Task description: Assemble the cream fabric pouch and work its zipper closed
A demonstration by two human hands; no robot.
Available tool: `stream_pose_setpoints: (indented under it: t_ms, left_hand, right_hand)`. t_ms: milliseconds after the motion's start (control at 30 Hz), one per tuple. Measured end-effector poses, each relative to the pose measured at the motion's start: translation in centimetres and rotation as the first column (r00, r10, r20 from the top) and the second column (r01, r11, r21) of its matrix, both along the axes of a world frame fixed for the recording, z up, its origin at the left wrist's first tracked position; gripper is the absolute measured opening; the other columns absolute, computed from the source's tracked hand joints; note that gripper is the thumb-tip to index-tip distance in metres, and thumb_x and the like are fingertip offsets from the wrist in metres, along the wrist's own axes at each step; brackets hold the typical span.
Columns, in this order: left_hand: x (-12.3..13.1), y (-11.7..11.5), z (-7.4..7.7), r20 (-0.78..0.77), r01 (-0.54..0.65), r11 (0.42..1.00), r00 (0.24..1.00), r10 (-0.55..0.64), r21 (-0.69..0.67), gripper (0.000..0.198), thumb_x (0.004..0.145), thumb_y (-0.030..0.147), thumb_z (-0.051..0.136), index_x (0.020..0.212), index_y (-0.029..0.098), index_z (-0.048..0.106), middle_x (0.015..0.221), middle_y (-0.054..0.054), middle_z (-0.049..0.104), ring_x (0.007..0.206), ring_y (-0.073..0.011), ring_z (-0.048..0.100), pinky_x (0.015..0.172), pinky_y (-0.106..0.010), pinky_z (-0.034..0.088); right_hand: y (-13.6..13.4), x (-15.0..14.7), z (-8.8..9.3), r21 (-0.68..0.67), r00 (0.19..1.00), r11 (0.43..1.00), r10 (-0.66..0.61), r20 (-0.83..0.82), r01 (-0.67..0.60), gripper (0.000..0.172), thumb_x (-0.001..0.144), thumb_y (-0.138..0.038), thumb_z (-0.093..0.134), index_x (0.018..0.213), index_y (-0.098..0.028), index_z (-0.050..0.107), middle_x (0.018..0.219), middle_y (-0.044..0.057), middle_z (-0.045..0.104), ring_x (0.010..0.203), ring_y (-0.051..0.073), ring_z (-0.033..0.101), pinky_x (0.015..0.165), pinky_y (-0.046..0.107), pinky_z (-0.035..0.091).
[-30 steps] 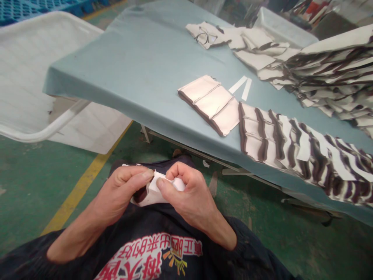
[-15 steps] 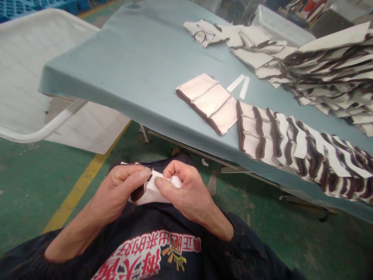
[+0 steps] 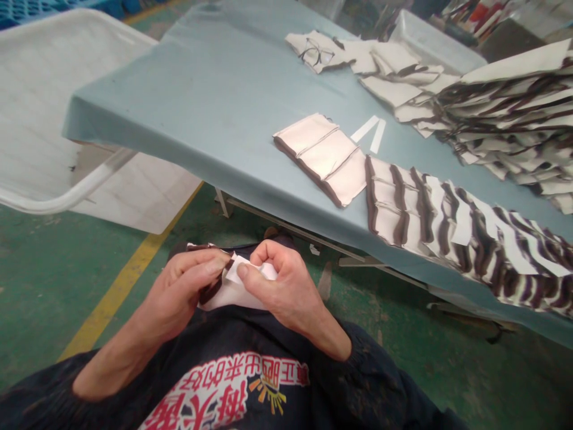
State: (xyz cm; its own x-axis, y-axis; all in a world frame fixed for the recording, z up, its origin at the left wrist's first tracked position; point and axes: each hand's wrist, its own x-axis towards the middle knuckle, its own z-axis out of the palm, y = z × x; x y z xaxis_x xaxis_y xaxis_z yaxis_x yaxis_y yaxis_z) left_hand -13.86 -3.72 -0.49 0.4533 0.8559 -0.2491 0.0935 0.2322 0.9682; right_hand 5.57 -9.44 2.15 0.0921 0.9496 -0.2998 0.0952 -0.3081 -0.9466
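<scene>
Low in front of my body I hold a cream and dark-brown fabric piece [image 3: 233,297] with both hands. My left hand [image 3: 176,292] is closed, its thumb and forefinger pinching the brown edge at the left. My right hand [image 3: 289,283] is closed over the right part, thumb on top, pressing a white strip [image 3: 234,271] against the cream side. The fingers under the fabric are hidden. Both fingertips are close together, a short gap of fabric between them.
On the blue-covered table [image 3: 179,89] lie a stitched cream panel [image 3: 320,155], two white strips [image 3: 373,131], a long row of folded panels [image 3: 447,221], a large fabric heap [image 3: 514,107] and glasses [image 3: 317,54]. A white cart [image 3: 40,107] stands at the left.
My left hand has shifted slightly along the fabric's edge, and the white strip lies a little more across the cream side. My right hand has barely moved.
</scene>
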Motion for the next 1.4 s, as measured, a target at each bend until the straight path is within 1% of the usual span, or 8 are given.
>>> stream_pose_setpoints:
  t_ms: [100, 200, 533, 733, 900, 1000, 1233, 1400]
  left_hand:
    - [-0.3, -0.1, 0.0, 0.062, 0.034, 0.997, 0.998, -0.029, -0.066, 0.038, 0.084, 0.057, 0.090, 0.078, 0.019, 0.085, 0.068, -0.005, 0.072, 0.057, -0.0167, 0.058, 0.051, -0.023, 0.045]
    - [-0.3, -0.4, 0.0, 0.109, 0.034, 0.995, 0.994, -0.024, -0.090, 0.030, 0.083, 0.051, 0.094, 0.081, 0.021, 0.088, 0.073, -0.005, 0.078, 0.062, -0.0164, 0.064, 0.056, -0.020, 0.048]
    - [-0.2, -0.9, -0.5, 0.031, -0.045, 0.999, 0.998, 0.046, -0.007, 0.026, 0.087, 0.046, 0.087, 0.083, 0.021, 0.089, 0.077, -0.003, 0.077, 0.066, -0.0161, 0.064, 0.059, -0.020, 0.049]
    - [0.8, -1.6, 2.5, -0.170, -0.044, 0.970, 0.982, 0.087, 0.240, 0.025, 0.086, 0.040, 0.073, 0.070, 0.023, 0.081, 0.067, 0.000, 0.078, 0.058, -0.0175, 0.069, 0.056, -0.022, 0.051]
    - [1.5, -1.8, 4.1, -0.190, -0.048, 0.938, 0.974, 0.120, 0.344, 0.024, 0.085, 0.036, 0.069, 0.065, 0.025, 0.076, 0.062, 0.001, 0.078, 0.053, -0.0185, 0.071, 0.052, -0.023, 0.051]
    - [1.0, -1.6, 3.5, -0.158, -0.050, 0.951, 0.982, 0.102, 0.305, 0.023, 0.087, 0.036, 0.070, 0.069, 0.024, 0.079, 0.062, 0.002, 0.076, 0.052, -0.0183, 0.068, 0.051, -0.024, 0.049]
    - [-1.1, -2.1, 0.9, -0.076, -0.024, 0.998, 0.997, 0.029, 0.065, 0.027, 0.096, 0.043, 0.077, 0.080, 0.021, 0.081, 0.073, 0.000, 0.076, 0.065, -0.0180, 0.062, 0.060, -0.025, 0.047]
    - [-1.4, -2.2, 0.2, -0.039, -0.023, 1.000, 0.999, 0.024, 0.012, 0.031, 0.096, 0.048, 0.079, 0.080, 0.021, 0.082, 0.071, -0.001, 0.072, 0.064, -0.0182, 0.057, 0.058, -0.027, 0.044]
  right_hand:
    - [-0.1, -0.1, -0.1, 0.016, 1.000, 1.000, -0.009, 0.006, 0.008, 0.031, 0.087, -0.047, 0.081, 0.077, -0.026, 0.060, 0.065, -0.008, 0.055, 0.059, 0.012, 0.041, 0.054, 0.027, 0.030]
    - [-0.1, -0.1, -0.1, 0.026, 1.000, 1.000, -0.010, 0.017, 0.009, 0.031, 0.087, -0.047, 0.081, 0.077, -0.026, 0.059, 0.065, -0.008, 0.055, 0.059, 0.012, 0.041, 0.054, 0.027, 0.030]
    - [-0.1, -0.3, 0.2, 0.020, 1.000, 1.000, 0.000, 0.026, 0.000, 0.032, 0.085, -0.049, 0.078, 0.076, -0.028, 0.055, 0.064, -0.008, 0.050, 0.059, 0.013, 0.040, 0.055, 0.028, 0.033]
    - [-0.3, -0.3, 0.7, 0.022, 0.999, 0.999, 0.046, 0.023, -0.046, 0.033, 0.088, -0.050, 0.073, 0.075, -0.028, 0.052, 0.064, -0.007, 0.049, 0.059, 0.013, 0.039, 0.056, 0.028, 0.034]
    - [-0.5, -0.3, 0.8, 0.050, 0.998, 0.998, 0.046, 0.040, -0.048, 0.035, 0.092, -0.050, 0.071, 0.074, -0.028, 0.051, 0.063, -0.007, 0.052, 0.059, 0.013, 0.041, 0.058, 0.029, 0.034]
    - [-0.7, -0.5, 0.6, 0.085, 0.999, 0.996, 0.037, 0.039, -0.040, 0.033, 0.092, -0.047, 0.070, 0.074, -0.028, 0.051, 0.063, -0.007, 0.053, 0.058, 0.012, 0.041, 0.058, 0.030, 0.034]
    - [-0.7, -0.9, 0.8, 0.079, 1.000, 0.997, 0.024, -0.011, -0.023, 0.035, 0.093, -0.049, 0.072, 0.074, -0.028, 0.052, 0.062, -0.007, 0.050, 0.056, 0.012, 0.040, 0.055, 0.028, 0.033]
    - [-0.7, -1.1, 1.3, 0.048, 0.999, 0.998, 0.033, 0.005, -0.033, 0.035, 0.093, -0.049, 0.072, 0.074, -0.028, 0.052, 0.063, -0.006, 0.053, 0.059, 0.013, 0.046, 0.058, 0.028, 0.037]
